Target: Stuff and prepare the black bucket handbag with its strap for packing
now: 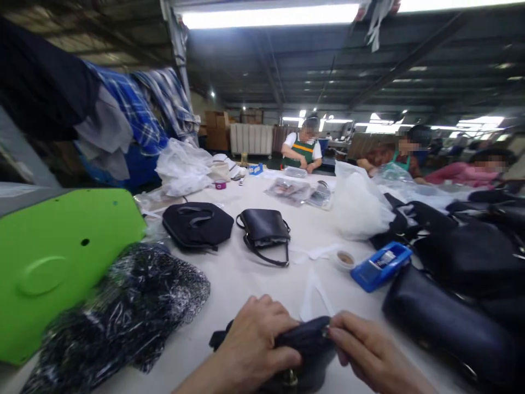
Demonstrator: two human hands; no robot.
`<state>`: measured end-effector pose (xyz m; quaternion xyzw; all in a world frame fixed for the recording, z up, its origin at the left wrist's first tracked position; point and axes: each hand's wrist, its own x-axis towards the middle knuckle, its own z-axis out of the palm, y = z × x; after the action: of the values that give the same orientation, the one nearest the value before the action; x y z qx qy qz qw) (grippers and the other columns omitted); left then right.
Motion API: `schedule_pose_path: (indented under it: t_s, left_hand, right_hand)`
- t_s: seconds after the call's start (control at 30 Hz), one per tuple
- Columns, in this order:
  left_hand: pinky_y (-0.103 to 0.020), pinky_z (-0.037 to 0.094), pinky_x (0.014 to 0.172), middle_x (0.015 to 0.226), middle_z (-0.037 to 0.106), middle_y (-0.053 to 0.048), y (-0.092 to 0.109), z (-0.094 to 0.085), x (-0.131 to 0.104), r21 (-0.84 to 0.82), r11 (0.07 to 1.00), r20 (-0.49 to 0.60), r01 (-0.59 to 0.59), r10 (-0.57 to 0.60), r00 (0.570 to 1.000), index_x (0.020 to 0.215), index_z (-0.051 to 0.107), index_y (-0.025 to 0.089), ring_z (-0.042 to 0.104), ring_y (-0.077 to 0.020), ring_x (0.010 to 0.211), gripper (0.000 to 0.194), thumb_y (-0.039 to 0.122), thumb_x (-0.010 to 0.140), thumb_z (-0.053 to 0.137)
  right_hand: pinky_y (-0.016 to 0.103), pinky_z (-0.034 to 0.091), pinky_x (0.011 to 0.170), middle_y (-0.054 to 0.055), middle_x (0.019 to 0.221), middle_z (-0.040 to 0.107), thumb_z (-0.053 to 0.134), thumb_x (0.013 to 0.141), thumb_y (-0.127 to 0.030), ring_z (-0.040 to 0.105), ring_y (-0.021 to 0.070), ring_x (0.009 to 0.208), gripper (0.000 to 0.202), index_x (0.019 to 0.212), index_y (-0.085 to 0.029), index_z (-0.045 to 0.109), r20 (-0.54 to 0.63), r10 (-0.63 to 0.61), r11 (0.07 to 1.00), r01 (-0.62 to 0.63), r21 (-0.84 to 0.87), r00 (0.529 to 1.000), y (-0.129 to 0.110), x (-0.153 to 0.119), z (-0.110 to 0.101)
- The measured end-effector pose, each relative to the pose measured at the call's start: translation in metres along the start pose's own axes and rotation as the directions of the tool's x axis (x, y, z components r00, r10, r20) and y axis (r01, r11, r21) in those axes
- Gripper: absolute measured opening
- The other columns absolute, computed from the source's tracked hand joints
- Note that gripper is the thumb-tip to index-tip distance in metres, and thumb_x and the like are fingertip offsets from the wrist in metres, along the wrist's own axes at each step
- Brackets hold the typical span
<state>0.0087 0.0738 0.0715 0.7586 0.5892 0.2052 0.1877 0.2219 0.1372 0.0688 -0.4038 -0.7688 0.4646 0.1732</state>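
Observation:
A small black bag [309, 347] with gold-coloured metal hardware lies on the table right in front of me. My left hand [256, 345] is wrapped over its left part, thumb and fingers gripping it. At the bag's upper right corner, my right hand [363, 347] pinches the edge near a small metal piece; exactly what sits between those fingertips is hidden. Farther up the table rests another black handbag [266, 225] with its strap lying in front. To its left is a dark octagonal case [199, 225] with a handle.
Black bags [471, 251] are heaped at the right. Nearby are a blue tape dispenser [381, 266] and a small round tub [344, 259]. Crumpled dark plastic [123, 306] and a green panel [61, 262] occupy the left. A white plastic bag [361, 202] stands beyond; co-workers [303, 150] sit across.

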Motion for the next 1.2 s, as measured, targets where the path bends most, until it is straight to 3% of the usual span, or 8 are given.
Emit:
schedule_pose_path:
  t_s: [0.2,0.3,0.4,0.47,0.6,0.77,1.03,1.2]
  left_hand:
    - [-0.029,0.031,0.065,0.075,0.063,0.004,0.003,0.003,-0.001,-0.016,0.997,-0.016,0.078,-0.078,0.997,0.072,0.061,0.02,0.053,-0.0176,0.076,0.019,0.029,0.065,0.077]
    - [-0.027,0.034,0.065,0.07,0.061,0.003,-0.003,-0.003,0.002,-0.168,0.98,-0.035,0.11,-0.118,0.992,0.069,0.062,0.019,0.052,-0.0172,0.075,0.014,0.023,0.064,0.074]
    - [-0.025,0.038,0.065,0.07,0.06,0.001,-0.008,-0.015,0.003,-0.481,0.859,-0.023,0.179,-0.216,0.976,0.071,0.065,0.016,0.054,-0.0166,0.073,0.007,0.021,0.067,0.068]
    - [-0.025,0.039,0.065,0.07,0.06,0.0,-0.011,-0.023,0.0,-0.564,0.797,-0.034,0.214,-0.281,0.959,0.07,0.065,0.015,0.054,-0.0163,0.072,0.01,0.024,0.068,0.066]
    - [-0.028,0.039,0.075,0.081,0.063,-0.002,-0.021,-0.032,-0.012,-0.521,0.836,-0.068,0.171,-0.241,0.968,0.066,0.061,0.017,0.055,-0.0184,0.081,0.014,0.03,0.068,0.067]
    - [-0.033,0.038,0.086,0.108,0.061,-0.006,-0.036,-0.028,-0.025,-0.565,0.819,0.027,0.099,-0.102,0.994,0.071,0.057,0.018,0.053,-0.0233,0.1,0.031,0.035,0.057,0.078]
    - [-0.029,0.04,0.077,0.095,0.064,-0.003,-0.038,-0.004,-0.032,-0.613,0.79,-0.145,0.016,-0.133,0.98,0.07,0.049,0.019,0.055,-0.0187,0.087,0.023,0.015,0.06,0.07]
    - [-0.031,0.041,0.077,0.09,0.064,-0.004,-0.039,0.003,-0.034,-0.593,0.803,-0.221,-0.055,-0.096,0.971,0.074,0.055,0.018,0.055,-0.0196,0.085,0.016,0.019,0.064,0.068]
  right_hand:
    - [0.026,0.036,0.051,0.001,0.061,0.062,0.035,0.088,-0.03,0.055,0.0157,0.055,0.027,0.067,-0.022,0.049,0.028,-0.141,0.939,0.143,-0.313,0.99,-0.026,0.022,0.038]
    - [0.027,0.037,0.051,0.004,0.065,0.063,0.035,0.086,-0.029,0.056,0.0176,0.057,0.025,0.068,-0.021,0.05,-0.019,-0.156,0.924,0.139,-0.357,0.988,-0.026,0.028,0.045]
    - [0.025,0.038,0.049,0.001,0.057,0.06,0.038,0.086,-0.033,0.056,0.0168,0.055,0.027,0.064,-0.022,0.049,-0.054,-0.134,0.958,0.115,-0.261,0.99,-0.025,0.028,0.041]
    - [0.023,0.037,0.046,-0.002,0.052,0.056,0.039,0.087,-0.037,0.054,0.0143,0.049,0.028,0.064,-0.023,0.047,-0.058,-0.117,0.981,0.106,-0.159,0.991,-0.024,0.024,0.039]
    - [0.021,0.032,0.037,-0.006,0.049,0.048,0.039,0.087,-0.045,0.042,0.0095,0.036,0.031,0.066,-0.023,0.045,-0.096,-0.078,0.997,0.074,-0.037,0.992,-0.021,0.016,0.041]
    - [0.022,0.031,0.035,-0.006,0.049,0.048,0.039,0.086,-0.049,0.04,0.0091,0.034,0.033,0.067,-0.023,0.047,-0.121,-0.03,0.999,0.032,0.015,0.992,-0.02,0.015,0.046]
    - [0.022,0.02,0.032,-0.009,0.036,0.034,0.041,0.085,-0.05,0.03,0.0083,0.029,0.036,0.062,-0.023,0.046,-0.073,0.001,0.993,0.007,0.115,0.997,-0.029,0.015,0.046]
    - [0.021,0.017,0.033,-0.009,0.037,0.036,0.04,0.084,-0.05,0.03,0.007,0.028,0.037,0.062,-0.022,0.045,-0.03,0.04,0.99,-0.036,0.134,0.999,-0.034,0.016,0.05]
